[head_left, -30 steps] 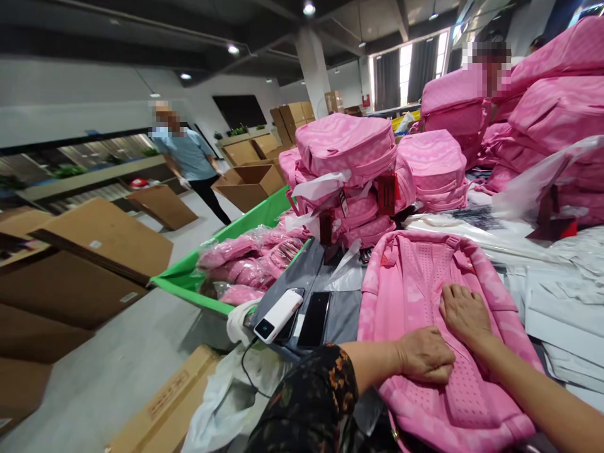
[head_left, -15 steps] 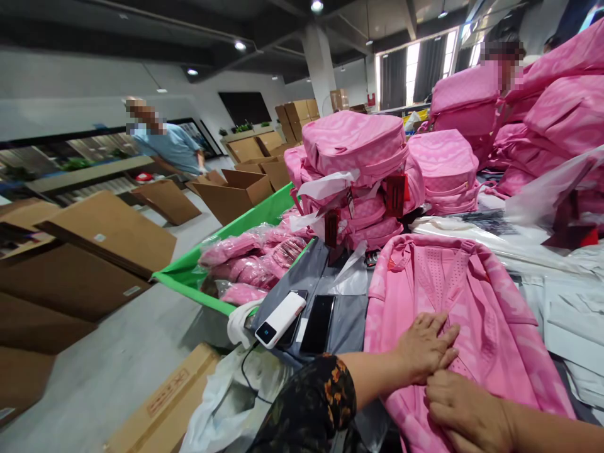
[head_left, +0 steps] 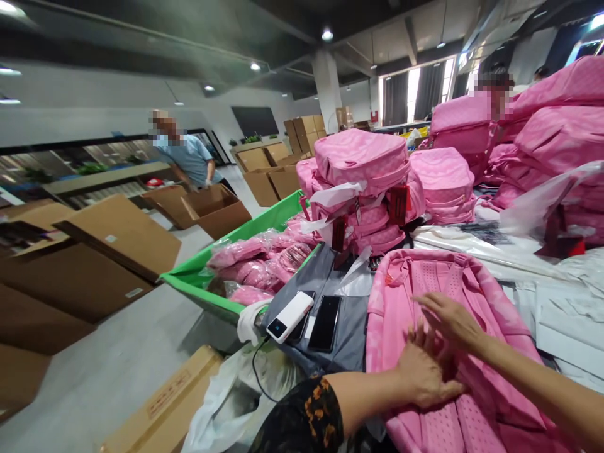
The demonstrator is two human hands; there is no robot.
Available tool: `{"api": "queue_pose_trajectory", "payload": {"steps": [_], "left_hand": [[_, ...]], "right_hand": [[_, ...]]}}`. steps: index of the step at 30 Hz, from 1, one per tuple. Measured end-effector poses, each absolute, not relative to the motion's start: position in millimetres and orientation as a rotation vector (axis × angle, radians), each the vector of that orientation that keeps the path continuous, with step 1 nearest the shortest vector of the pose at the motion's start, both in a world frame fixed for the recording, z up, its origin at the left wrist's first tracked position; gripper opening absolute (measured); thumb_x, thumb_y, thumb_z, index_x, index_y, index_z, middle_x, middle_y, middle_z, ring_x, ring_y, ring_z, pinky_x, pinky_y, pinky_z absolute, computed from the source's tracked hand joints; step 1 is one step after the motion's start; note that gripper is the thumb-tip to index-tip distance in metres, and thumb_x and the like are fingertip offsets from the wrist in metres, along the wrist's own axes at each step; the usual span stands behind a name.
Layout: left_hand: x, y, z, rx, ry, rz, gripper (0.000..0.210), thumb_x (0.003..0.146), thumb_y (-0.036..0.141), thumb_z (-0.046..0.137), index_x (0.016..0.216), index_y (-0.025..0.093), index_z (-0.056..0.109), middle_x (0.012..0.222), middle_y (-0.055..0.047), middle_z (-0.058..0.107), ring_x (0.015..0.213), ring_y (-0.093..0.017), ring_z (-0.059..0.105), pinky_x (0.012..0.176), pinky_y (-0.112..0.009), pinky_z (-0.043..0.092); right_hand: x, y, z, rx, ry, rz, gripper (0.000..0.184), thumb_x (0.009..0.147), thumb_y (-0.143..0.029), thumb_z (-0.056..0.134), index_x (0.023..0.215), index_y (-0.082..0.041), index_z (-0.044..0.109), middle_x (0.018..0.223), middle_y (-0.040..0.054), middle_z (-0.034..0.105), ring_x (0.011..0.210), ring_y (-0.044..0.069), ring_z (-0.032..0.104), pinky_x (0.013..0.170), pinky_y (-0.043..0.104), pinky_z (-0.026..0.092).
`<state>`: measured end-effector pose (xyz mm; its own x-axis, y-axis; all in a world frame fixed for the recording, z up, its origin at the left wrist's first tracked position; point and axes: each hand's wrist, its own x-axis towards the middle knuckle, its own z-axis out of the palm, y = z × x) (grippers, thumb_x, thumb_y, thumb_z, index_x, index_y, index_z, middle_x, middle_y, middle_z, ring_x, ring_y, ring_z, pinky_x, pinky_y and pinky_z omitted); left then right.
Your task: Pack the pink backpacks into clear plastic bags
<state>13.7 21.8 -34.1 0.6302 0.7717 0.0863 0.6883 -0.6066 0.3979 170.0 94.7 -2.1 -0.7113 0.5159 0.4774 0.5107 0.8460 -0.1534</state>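
A pink camouflage-patterned backpack (head_left: 387, 302) lies on the table in front of me, its back panel and perforated shoulder straps facing up. My left hand (head_left: 422, 368) presses on the middle of that panel with its fingers spread. Just beyond it, my right hand (head_left: 450, 318) reaches over the straps, fingers stretched out and nothing gripped. Whether the right fingertips touch the fabric, I cannot tell. The left hand partly covers the straps.
Left of the backpack lie a white power bank (head_left: 290, 316) and a black phone (head_left: 324, 323). A green-rimmed bin (head_left: 198, 277) holds bagged pink items. Stacked pink backpacks (head_left: 361, 154) stand behind, white plastic bags (head_left: 570, 314) at right. A co-worker (head_left: 189, 157) stands by cardboard boxes.
My right hand has opened from a curled grip and moved up the backpack, past my left hand. The left hand has slid slightly toward me. The view has shifted a little.
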Motion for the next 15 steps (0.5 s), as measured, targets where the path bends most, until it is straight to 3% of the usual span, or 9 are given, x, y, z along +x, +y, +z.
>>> {"api": "queue_pose_trajectory", "payload": {"steps": [3,5,9,15], "left_hand": [[-3,50,-10,2.249,1.278,0.515,0.047,0.101,0.051,0.048,0.134,0.021,0.063,0.129,-0.011,0.068,0.116,-0.029,0.064,0.101,-0.045,0.051],[-19,85,9,2.111,1.570,0.684,0.032,0.104,0.031,0.044,0.126,0.021,0.066,0.112,-0.006,0.072,0.103,-0.021,0.066,0.093,-0.036,0.053],[-47,158,34,2.131,1.999,0.699,0.027,0.099,0.018,0.055,0.120,0.024,0.070,0.113,-0.007,0.067,0.111,-0.024,0.058,0.099,-0.038,0.047],[-43,199,27,2.337,1.862,0.507,0.030,0.093,0.020,0.067,0.119,0.034,0.072,0.115,-0.004,0.065,0.114,-0.024,0.053,0.098,-0.038,0.043]], "right_hand": [[170,137,-28,-1.070,-2.508,-0.095,0.040,0.100,-0.022,0.038,0.129,-0.022,0.065,0.089,0.0059,0.062,0.073,0.018,0.059,0.065,0.029,0.044],[171,145,-45,-1.090,-2.524,-0.148,0.039,0.100,-0.026,0.042,0.131,-0.022,0.066,0.081,0.0038,0.059,0.067,0.017,0.055,0.061,0.029,0.040],[172,139,-60,-1.076,-2.541,-0.274,0.037,0.102,-0.025,0.043,0.131,-0.023,0.066,0.079,0.0027,0.058,0.067,0.017,0.053,0.062,0.029,0.035],[171,138,-56,-1.057,-2.534,-0.309,0.037,0.103,-0.023,0.041,0.132,-0.022,0.065,0.078,0.0025,0.057,0.067,0.017,0.053,0.063,0.031,0.034]]}}
